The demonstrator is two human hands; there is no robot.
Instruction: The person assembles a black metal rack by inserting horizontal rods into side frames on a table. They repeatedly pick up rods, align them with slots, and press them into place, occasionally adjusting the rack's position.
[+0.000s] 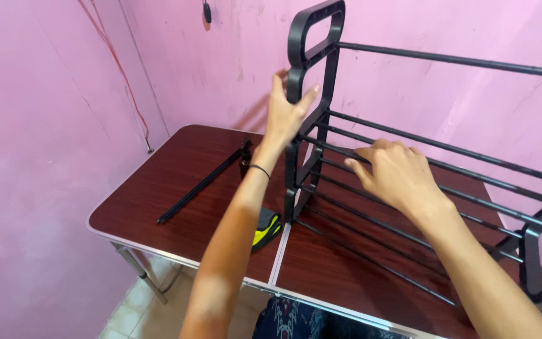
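— Where is the black rack (409,182) sitting?

— It's standing on the worktop (158,188). The left hand (285,113) is clamping its upright end frame (312,75); the right hand (393,172) is lying on a middle rod (472,188), fingers curled over it.

— Any risk?

— I'm thinking the rods could pop out of the frame if the left hand is tilting it outward. A loose rod (202,185) is lying beside it.

1. The rack's side frame (312,75), upper centre, looks like matt black plastic.
2. Its rods (446,150) look like smooth dark metal.
3. The tabletop (177,182) is glossy reddish wood-grain laminate with a pale metal edge.
4. The wall (45,125), at left, is rough pink plaster.
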